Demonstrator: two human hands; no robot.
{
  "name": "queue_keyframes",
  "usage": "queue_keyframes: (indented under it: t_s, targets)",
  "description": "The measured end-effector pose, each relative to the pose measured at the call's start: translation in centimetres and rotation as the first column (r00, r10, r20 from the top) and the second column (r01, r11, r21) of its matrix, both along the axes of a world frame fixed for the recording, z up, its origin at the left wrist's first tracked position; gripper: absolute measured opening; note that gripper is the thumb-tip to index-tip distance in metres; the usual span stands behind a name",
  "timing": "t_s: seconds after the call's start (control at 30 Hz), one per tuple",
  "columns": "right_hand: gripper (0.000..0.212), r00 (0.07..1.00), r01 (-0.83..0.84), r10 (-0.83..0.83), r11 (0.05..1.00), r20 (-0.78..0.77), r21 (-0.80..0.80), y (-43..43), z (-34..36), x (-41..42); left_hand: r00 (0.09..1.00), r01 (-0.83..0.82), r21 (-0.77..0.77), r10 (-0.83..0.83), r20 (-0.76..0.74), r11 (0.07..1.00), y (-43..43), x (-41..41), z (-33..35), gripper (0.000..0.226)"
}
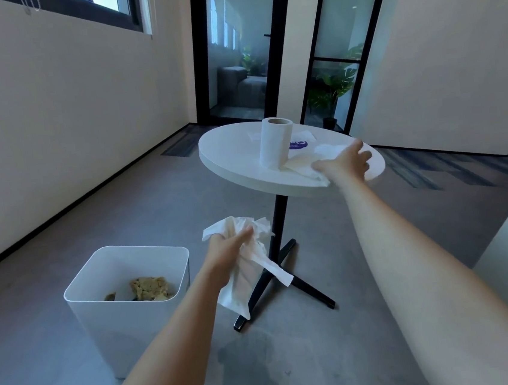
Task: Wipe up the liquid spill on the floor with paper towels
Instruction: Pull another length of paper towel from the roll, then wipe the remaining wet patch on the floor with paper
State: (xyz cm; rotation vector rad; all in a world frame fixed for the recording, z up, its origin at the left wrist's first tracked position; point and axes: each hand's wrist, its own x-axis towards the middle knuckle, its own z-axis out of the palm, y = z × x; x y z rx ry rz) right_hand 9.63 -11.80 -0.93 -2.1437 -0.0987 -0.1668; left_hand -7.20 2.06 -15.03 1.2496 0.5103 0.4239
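One dark wet spill (pixel 264 363) spreads over the grey floor (pixel 155 221) at the near centre, just near of the foot of one round white table (pixel 230 160); one white bin (pixel 128 324) stands to the left of it, with two brownish soiled wads (pixel 150 289) showing inside. The left hand (pixel 229 249) is between bin and table stem, its fingers curled round one crumpled bunch of paper towels (pixel 243 278) that hangs down above the floor, clear of the spill. One paper towel roll (pixel 275 143) stands upright on the table, with one purple-printed item (pixel 298 144) just behind it; loose sheets (pixel 303 163) lie around the roll, their number unclear. The right hand (pixel 345 162) reaches to the table's near right edge, fingers stretched and spread, blurred, lying on those sheets.
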Motion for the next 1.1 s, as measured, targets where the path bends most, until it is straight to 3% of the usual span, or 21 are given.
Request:
queue_keyframes:
  t_s: [0.07,0.13,0.23,0.3,0.37,0.47,0.53,0.6,0.67,0.7,0.77,0.8,0.83,0.87,0.9,1.03,1.1]
  targets:
    - [0.091,0.971,0.115,-0.049,0.953,0.232,-0.279,-0.1,-1.2,-0.2,1.0,0.006,-0.003,-0.006,-0.006,1.0,-0.1,0.1,-0.4,0.018]
    - [0.075,0.915,0.188,-0.04,0.922,0.402,-0.337,-0.3,-2.1,0.1,1.0,0.019,-0.006,-0.019,-0.017,1.0,-0.2,0.2,-0.6,0.016]
    - [0.044,0.898,0.035,0.176,0.885,0.403,-0.464,-0.4,-2.7,0.7,0.998,0.043,-0.002,-0.043,-0.035,0.999,-0.5,0.3,-0.7,0.015]
    - [0.047,0.907,-0.025,0.249,0.837,0.34,-0.546,-0.4,-2.6,0.8,0.998,0.052,-0.007,-0.052,-0.045,0.999,-0.5,0.2,-0.8,0.02]
    - [0.047,0.881,0.007,0.232,0.865,0.413,-0.502,-0.3,-2.8,0.2,0.996,0.054,-0.011,-0.055,-0.075,0.998,-0.6,0.1,-1.0,0.026]
    - [0.034,0.654,0.127,0.141,0.948,0.743,-0.292,-0.2,-3.7,-2.3,0.992,0.072,-0.019,-0.073,-0.102,0.997,-1.1,-0.7,-1.3,0.029]
    - [0.023,0.52,0.027,0.108,0.989,0.847,-0.143,-0.2,-5.2,-5.0,0.988,0.082,-0.009,-0.082,-0.131,0.997,-1.3,-1.4,-1.6,0.037]
    - [0.017,0.483,-0.123,0.178,0.983,0.857,-0.135,-0.3,-7.4,-7.5,0.985,0.094,0.025,-0.089,-0.147,0.995,-1.5,-2.1,-1.7,0.035]
    - [0.025,0.559,-0.165,0.269,0.963,0.784,-0.213,-0.8,-10.0,-10.0,0.984,0.124,0.044,-0.117,-0.137,0.991,-2.0,-3.3,-1.7,0.025]
    - [0.03,0.654,-0.171,0.312,0.948,0.689,-0.268,-1.0,-11.2,-11.0,0.984,0.146,0.048,-0.14,-0.114,0.988,-2.1,-3.9,-1.7,0.019]
    - [0.04,0.897,-0.257,0.343,0.918,0.279,-0.302,-1.5,-13.2,-12.9,0.979,0.195,0.06,-0.191,-0.071,0.979,-2.5,-5.5,-2.1,0.018]
    - [0.041,0.938,-0.343,0.347,0.915,-0.02,-0.214,-1.9,-14.0,-13.8,0.974,0.223,0.045,-0.22,-0.064,0.974,-2.6,-6.3,-2.7,0.024]
    - [0.041,0.881,-0.403,0.367,0.913,-0.299,-0.065,-2.2,-14.6,-14.8,0.967,0.245,0.024,-0.242,-0.073,0.969,-2.6,-7.1,-3.4,0.029]
    - [0.039,0.777,-0.431,0.403,0.901,-0.484,0.059,-2.5,-15.3,-15.5,0.963,0.252,-0.014,-0.252,-0.093,0.968,-2.7,-7.8,-3.9,0.033]
    - [0.037,0.698,-0.43,0.432,0.89,-0.571,0.149,-2.9,-16.5,-16.3,0.958,0.251,-0.055,-0.256,-0.131,0.966,-2.7,-8.7,-4.6,0.034]
    - [0.007,0.691,-0.272,0.414,0.908,-0.592,0.318,-3.8,-21.8,-19.4,0.912,0.296,-0.051,-0.298,-0.281,0.954,-2.9,-11.9,-7.4,0.036]
    - [0.01,0.708,-0.183,0.36,0.925,-0.607,0.334,-4.2,-24.2,-20.9,0.902,0.318,0.006,-0.3,-0.31,0.948,-3.0,-13.4,-8.9,0.04]
